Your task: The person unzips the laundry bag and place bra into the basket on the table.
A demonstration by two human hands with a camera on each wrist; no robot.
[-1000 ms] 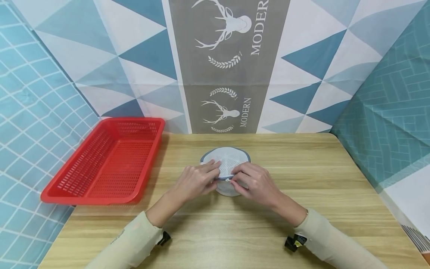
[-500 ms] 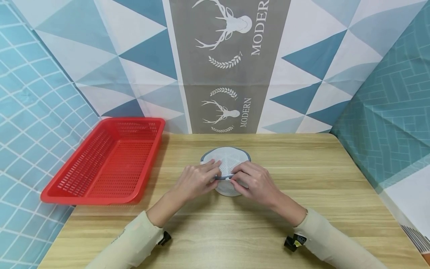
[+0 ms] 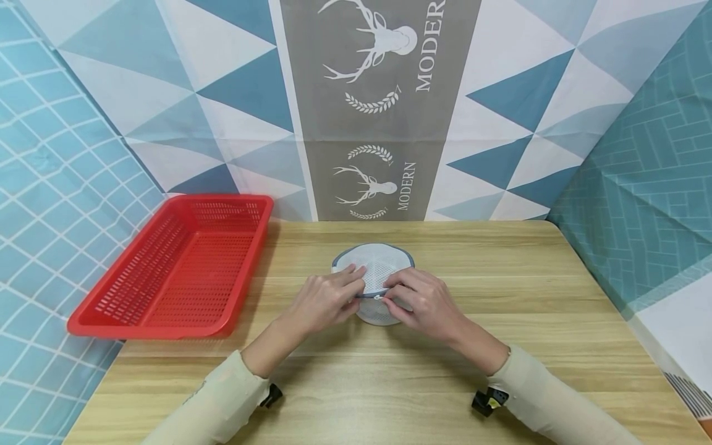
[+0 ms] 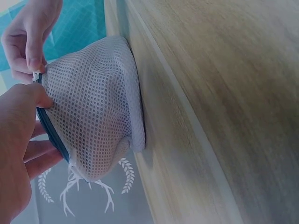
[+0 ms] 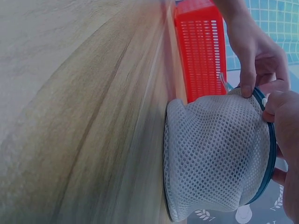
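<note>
A small white mesh laundry bag [image 3: 374, 259] with a blue zippered rim stands on the wooden table, its round top facing up in the head view. Both wrist views show its soft mesh wall [image 4: 91, 102] slightly creased, its base on the tabletop. My left hand [image 3: 325, 298] pinches the rim at the near left, thumb on the mesh wall and fingers over the top. Just to the right, my right hand [image 3: 419, 301] pinches the rim beside the white zipper pull [image 3: 378, 297]. The fingertips partly hide the zipper.
A red perforated plastic basket [image 3: 245, 290] stands at the left of the wooden table [image 3: 500, 278]. Behind the table hangs a patterned backdrop [image 3: 384, 123] with deer heads and triangles. Blue tiled sheets [image 3: 61, 154] line the sides.
</note>
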